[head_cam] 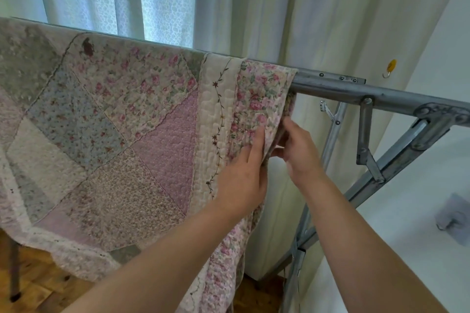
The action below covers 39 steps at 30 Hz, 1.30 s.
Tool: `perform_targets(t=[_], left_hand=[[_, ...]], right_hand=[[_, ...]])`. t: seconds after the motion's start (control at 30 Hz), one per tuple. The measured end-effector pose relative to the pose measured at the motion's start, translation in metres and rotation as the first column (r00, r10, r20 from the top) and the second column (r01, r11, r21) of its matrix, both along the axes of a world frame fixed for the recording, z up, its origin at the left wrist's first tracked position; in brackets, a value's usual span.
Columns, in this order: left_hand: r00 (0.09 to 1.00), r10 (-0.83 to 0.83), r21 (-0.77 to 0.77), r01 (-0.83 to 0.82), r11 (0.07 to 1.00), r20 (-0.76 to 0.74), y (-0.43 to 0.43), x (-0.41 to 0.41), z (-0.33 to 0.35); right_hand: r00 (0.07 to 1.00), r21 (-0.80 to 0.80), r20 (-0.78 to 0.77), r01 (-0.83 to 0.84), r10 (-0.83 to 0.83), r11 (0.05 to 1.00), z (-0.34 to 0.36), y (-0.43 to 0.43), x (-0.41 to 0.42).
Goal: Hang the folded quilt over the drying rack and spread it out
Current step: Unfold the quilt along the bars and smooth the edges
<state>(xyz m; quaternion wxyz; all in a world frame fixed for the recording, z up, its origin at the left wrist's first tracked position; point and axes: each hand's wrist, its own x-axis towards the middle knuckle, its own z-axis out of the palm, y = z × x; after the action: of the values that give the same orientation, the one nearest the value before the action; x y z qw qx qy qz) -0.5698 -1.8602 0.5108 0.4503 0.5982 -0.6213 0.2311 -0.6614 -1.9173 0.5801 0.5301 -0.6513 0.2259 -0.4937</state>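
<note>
A patchwork quilt [114, 134] in pink, lilac and grey floral squares hangs over the top bar of a grey metal drying rack [338, 87] and drapes toward me. Its right border with pink flowers ends just short of the bar's hinge. My left hand [244, 175] lies on the front of that right edge, fingers pinching the cloth. My right hand [297, 150] grips the same edge from the side and behind, its fingertips hidden by the fabric.
Lace and cream curtains [229, 2] hang behind the rack. The rack's folding braces and leg [396, 160] slope down at the right. A yellow hook [390, 67] sticks on the white wall. Wooden floor [38, 279] shows below the quilt.
</note>
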Motion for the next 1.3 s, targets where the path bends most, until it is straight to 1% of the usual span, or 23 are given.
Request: perform_targets(t=[0.07, 0.1, 0.17, 0.23, 0.27, 0.37, 0.43, 0.5, 0.53, 0.57, 0.6, 0.67, 0.7, 0.73, 0.8, 0.87, 0.93, 1.0, 1.13, 1.2, 1.3], left_hand=[[0.99, 0.1, -0.023, -0.098, 0.995, 0.096, -0.003, 0.002, -0.012], [0.978, 0.155, -0.036, -0.151, 0.988, 0.139, -0.004, 0.003, -0.017], [0.961, 0.196, -0.036, -0.193, 0.981, 0.195, -0.005, 0.003, -0.023], [0.966, 0.15, -0.013, -0.151, 0.988, 0.212, -0.004, 0.005, -0.022], [0.97, 0.118, -0.011, -0.118, 0.993, 0.215, -0.003, 0.008, -0.02], [0.964, 0.052, -0.092, -0.028, 0.995, 0.262, -0.001, 0.03, -0.007], [0.958, 0.069, -0.165, -0.023, 0.986, 0.278, 0.0, 0.049, 0.007], [0.955, 0.129, -0.239, -0.064, 0.969, 0.268, -0.001, 0.064, 0.022], [0.952, 0.15, -0.275, -0.075, 0.959, 0.265, -0.002, 0.074, 0.031], [0.948, 0.172, -0.31, -0.084, 0.947, 0.268, -0.003, 0.084, 0.039], [0.943, 0.195, -0.34, -0.095, 0.936, 0.271, -0.003, 0.094, 0.046], [0.925, 0.241, -0.376, -0.121, 0.919, 0.292, -0.004, 0.119, 0.056], [0.913, 0.262, -0.378, -0.134, 0.916, 0.312, -0.004, 0.131, 0.059], [0.904, 0.277, -0.368, -0.148, 0.918, 0.326, -0.003, 0.142, 0.061], [0.891, 0.3, -0.354, -0.174, 0.919, 0.34, 0.001, 0.168, 0.066], [0.882, 0.317, -0.333, -0.2, 0.922, 0.349, 0.007, 0.193, 0.073], [0.884, 0.319, -0.286, -0.225, 0.931, 0.341, 0.012, 0.223, 0.082], [0.898, 0.312, -0.227, -0.249, 0.942, 0.312, 0.015, 0.249, 0.093], [0.927, 0.282, -0.113, -0.262, 0.958, 0.246, 0.023, 0.297, 0.114], [0.927, 0.259, -0.091, -0.244, 0.966, 0.269, 0.024, 0.314, 0.116], [0.915, 0.246, -0.106, -0.224, 0.969, 0.319, 0.023, 0.319, 0.114]], right_hand=[[0.996, -0.007, -0.051, -0.067, 0.067, 0.998, -0.013, 0.004, 0.003], [0.994, -0.02, -0.085, -0.064, 0.063, 0.998, -0.02, 0.006, 0.006], [0.994, -0.048, -0.106, 0.028, -0.033, 0.998, -0.027, 0.01, 0.012], [0.984, -0.073, -0.074, 0.154, -0.159, 0.985, -0.027, 0.012, 0.015], [0.978, -0.084, -0.073, 0.189, -0.195, 0.978, -0.027, 0.012, 0.014], [0.967, -0.143, -0.11, 0.214, -0.23, 0.966, -0.027, 0.014, 0.014], [0.952, -0.175, -0.121, 0.258, -0.281, 0.95, -0.028, 0.019, 0.018], [0.919, -0.235, -0.147, 0.326, -0.365, 0.916, -0.031, 0.028, 0.021], [0.895, -0.289, -0.143, 0.37, -0.423, 0.883, -0.032, 0.034, 0.025], [0.86, -0.362, -0.128, 0.424, -0.495, 0.83, -0.033, 0.04, 0.03], [0.807, -0.465, -0.113, 0.472, -0.579, 0.749, -0.034, 0.046, 0.036], [0.642, -0.686, -0.07, 0.525, -0.764, 0.504, -0.032, 0.056, 0.056], [0.561, -0.747, -0.045, 0.53, -0.826, 0.401, -0.028, 0.059, 0.065], [0.494, -0.782, -0.028, 0.531, -0.869, 0.326, -0.023, 0.061, 0.075], [0.383, -0.823, -0.011, 0.521, -0.923, 0.226, -0.013, 0.06, 0.097], [0.293, -0.875, -0.004, 0.462, -0.956, 0.146, -0.003, 0.058, 0.113], [0.246, -0.921, 0.005, 0.378, -0.969, 0.092, 0.01, 0.056, 0.136], [0.226, -0.946, 0.002, 0.317, -0.974, 0.072, 0.024, 0.055, 0.157], [0.162, -0.97, -0.064, 0.22, -0.985, 0.099, 0.051, 0.054, 0.191], [0.1, -0.974, -0.093, 0.196, -0.991, 0.111, 0.057, 0.056, 0.209], [0.052, -0.964, -0.105, 0.239, -0.993, 0.115, 0.057, 0.056, 0.223]])
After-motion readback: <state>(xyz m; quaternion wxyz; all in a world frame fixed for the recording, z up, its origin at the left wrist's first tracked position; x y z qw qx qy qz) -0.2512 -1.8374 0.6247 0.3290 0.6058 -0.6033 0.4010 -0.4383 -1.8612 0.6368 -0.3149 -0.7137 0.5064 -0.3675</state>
